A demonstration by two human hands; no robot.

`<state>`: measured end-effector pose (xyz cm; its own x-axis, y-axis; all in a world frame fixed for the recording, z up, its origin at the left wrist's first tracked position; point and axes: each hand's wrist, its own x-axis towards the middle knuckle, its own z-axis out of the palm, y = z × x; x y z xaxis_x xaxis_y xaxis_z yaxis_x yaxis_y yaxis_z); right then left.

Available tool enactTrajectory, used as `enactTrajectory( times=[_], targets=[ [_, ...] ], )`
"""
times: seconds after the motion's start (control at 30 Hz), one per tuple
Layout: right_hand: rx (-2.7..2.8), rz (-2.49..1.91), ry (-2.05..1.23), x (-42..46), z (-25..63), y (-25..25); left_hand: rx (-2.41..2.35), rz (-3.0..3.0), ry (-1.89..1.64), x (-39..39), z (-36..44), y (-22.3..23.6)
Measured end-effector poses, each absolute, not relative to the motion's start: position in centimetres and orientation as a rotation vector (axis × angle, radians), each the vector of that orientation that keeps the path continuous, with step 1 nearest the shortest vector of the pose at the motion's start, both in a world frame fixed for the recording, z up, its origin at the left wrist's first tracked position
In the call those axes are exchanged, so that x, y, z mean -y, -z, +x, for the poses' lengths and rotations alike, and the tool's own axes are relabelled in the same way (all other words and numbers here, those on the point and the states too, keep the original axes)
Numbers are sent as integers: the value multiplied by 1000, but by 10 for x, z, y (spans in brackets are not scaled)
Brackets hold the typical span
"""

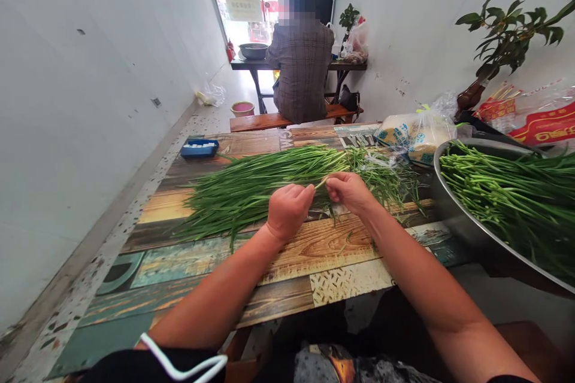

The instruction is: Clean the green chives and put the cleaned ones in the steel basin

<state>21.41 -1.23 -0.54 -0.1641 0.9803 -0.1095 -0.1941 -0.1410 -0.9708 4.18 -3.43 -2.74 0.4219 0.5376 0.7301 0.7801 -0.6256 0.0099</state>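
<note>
A long pile of garlic chives [265, 176] lies across the wood-patterned table, leaves to the left and pale ends to the right. In front of it, my left hand [290, 210] is closed in a fist around a garlic chive stalk [320, 183]. My right hand [353, 192] pinches the pale end of that stalk between thumb and fingers. Beyond my right wrist is a heap of loose trimmings [393, 182]. To the right stands a large metal bowl [467, 221] holding more chives, their stem ends pointing left. How many stalks my left hand holds is hidden.
A blue box [199, 148] sits at the table's far left. Plastic food bags [417, 134], red packaging [545, 122] and a potted plant [516, 30] are at the right. Ahead, a person [303, 66] sits on a bench [254, 122] at another table, facing away.
</note>
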Motion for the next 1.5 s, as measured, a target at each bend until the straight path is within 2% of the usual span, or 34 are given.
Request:
enactTrajectory(
  times=[0.4,0.5,0.67,0.83,0.93,1.1,1.3,1.5],
  targets=[
    [943,-1148,-1232,-7,243,1,1290,-2220,1164,30,36,29],
    [1069,-1312,-888,-13,256,6,1316,-2190,1257,27,35,30],
    [1756,-1365,-94,-15,258,22,1356,-2166,1319,26,34,30],
    [2021,-1366,137,-11,251,24,1347,-2177,1296,26,34,31],
    [1982,-1260,38,-6,250,12,1302,-2276,1209,30,37,30],
    [1970,-1014,-456,9,243,-9,1248,-2291,1285,35,40,27],
    [2010,-942,-525,18,230,-10,1173,-2227,1350,34,39,25],
    [1914,-980,-799,17,223,-2,1119,-2363,1366,36,42,22]
  ],
)
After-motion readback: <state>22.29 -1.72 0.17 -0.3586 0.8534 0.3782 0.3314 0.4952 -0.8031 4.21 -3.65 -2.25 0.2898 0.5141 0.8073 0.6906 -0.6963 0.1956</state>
